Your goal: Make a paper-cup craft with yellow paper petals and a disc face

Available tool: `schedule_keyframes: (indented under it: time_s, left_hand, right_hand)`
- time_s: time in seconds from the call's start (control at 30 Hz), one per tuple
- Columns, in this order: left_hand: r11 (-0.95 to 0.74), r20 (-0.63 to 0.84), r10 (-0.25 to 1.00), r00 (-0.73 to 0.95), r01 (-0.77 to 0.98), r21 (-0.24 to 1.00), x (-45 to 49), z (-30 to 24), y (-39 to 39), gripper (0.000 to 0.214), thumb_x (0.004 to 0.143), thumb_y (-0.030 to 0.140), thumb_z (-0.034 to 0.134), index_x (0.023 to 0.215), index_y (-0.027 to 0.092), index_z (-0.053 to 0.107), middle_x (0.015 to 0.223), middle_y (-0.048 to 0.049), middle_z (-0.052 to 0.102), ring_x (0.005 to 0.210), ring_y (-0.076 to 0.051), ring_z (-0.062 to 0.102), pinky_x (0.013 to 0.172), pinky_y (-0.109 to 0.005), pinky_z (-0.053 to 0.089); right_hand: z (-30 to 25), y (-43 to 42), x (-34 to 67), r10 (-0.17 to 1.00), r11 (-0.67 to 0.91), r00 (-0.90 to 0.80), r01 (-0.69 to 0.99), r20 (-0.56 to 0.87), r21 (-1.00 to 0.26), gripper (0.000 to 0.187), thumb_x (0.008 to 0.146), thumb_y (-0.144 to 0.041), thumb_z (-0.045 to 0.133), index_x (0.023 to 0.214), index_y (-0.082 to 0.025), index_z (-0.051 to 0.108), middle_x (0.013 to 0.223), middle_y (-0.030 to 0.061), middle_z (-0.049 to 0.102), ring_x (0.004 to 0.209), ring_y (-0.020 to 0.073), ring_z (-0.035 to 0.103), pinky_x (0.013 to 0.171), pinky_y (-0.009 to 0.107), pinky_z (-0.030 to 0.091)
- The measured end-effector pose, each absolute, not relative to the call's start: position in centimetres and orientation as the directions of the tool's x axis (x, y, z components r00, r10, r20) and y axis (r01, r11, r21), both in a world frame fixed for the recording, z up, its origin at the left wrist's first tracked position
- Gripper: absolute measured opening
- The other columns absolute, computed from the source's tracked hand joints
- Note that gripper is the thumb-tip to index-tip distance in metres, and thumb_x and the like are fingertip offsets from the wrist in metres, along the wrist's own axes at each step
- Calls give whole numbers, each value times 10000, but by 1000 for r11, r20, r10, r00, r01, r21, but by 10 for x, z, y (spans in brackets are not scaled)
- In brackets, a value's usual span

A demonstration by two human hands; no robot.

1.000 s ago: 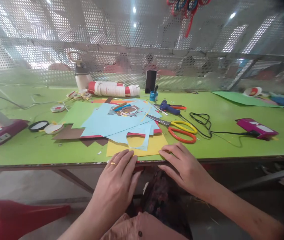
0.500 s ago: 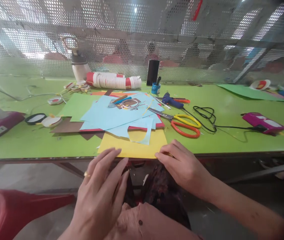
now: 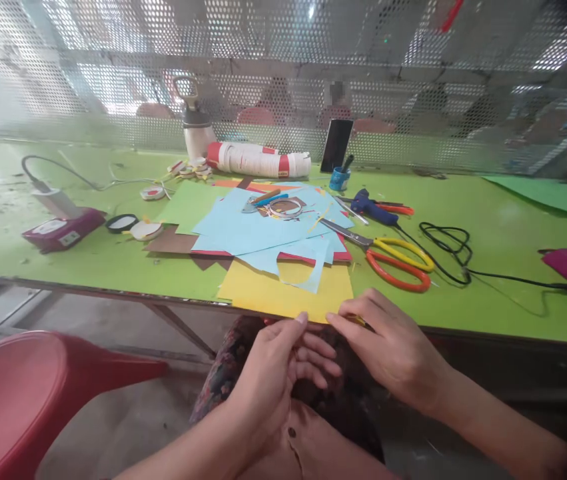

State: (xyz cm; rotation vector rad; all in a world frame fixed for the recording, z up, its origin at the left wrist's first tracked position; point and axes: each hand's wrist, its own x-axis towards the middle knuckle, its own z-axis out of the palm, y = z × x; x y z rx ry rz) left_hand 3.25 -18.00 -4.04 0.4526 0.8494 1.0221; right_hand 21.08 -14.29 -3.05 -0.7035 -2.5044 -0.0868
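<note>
A purple plug box (image 3: 60, 230) sits left on the worktop (image 3: 128, 267). Blue papers (image 3: 228, 227) partly cover the yellow paper (image 3: 253, 287), which reaches the front edge. Big scissors (image 3: 366, 243) lie at their right. My left hand (image 3: 276, 360) has bent fingers, spread apart, its thumb by that edge. My right hand (image 3: 393, 347) pinches the yellow paper's near right corner. The worktop is green, with a holey wall (image 3: 283, 73) behind.

The head camera looks forward and down from above the lap (image 3: 220, 377). Left hand (image 3: 270, 357) and right hand (image 3: 390, 350) are near; table (image 3: 483, 303) and mesh (image 3: 283, 63) lie beyond.
</note>
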Motion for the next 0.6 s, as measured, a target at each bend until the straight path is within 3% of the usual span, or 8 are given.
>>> schedule_keyframes:
  time_s: [0.2,0.33,0.43,0.53,0.6]
  left_hand:
    - [427,-430,893,133,-555,714,35,-40,-180,244,770,296,633,724,61,679,727,-129,699,603,-172,659,476,-198,451]
    - [389,-425,904,48,-501,773,35,-42,-181,235,751,290,656,681,66,669,729,-142,710,615,-190,666,476,-214,453]
    - [401,-436,899,38,-471,786,37,-45,-179,247,734,297,681,692,54,675,746,-151,712,618,-188,666,474,-216,456]
    - [434,-471,881,47,-474,766,41,-46,-177,239,709,284,713,696,48,681,739,-144,711,620,-183,665,477,-211,460]
    - [441,-485,874,40,-486,754,43,-46,-177,237,700,280,724,691,47,682,731,-142,710,624,-183,668,483,-209,464]
  right_hand:
    - [-24,-146,213,498,860,-742,490,449,-145,202,878,-112,496,1016,-90,642,880,125,595,801,209,494,693,371,458]
    - [-9,-133,238,573,806,-632,548,522,-223,207,857,-167,557,1052,-150,623,960,106,600,898,218,550,801,414,482]
    - [-3,-104,271,655,701,-541,695,528,-158,181,865,-217,549,1012,-183,647,941,94,609,905,233,578,815,438,489]
    - [-4,-71,299,729,606,-546,795,413,-19,191,864,-266,540,929,-149,677,869,113,607,850,261,575,766,460,497]
    - [-5,-54,307,768,573,-552,819,326,35,220,842,-256,559,978,-132,679,886,127,610,865,276,574,769,463,498]
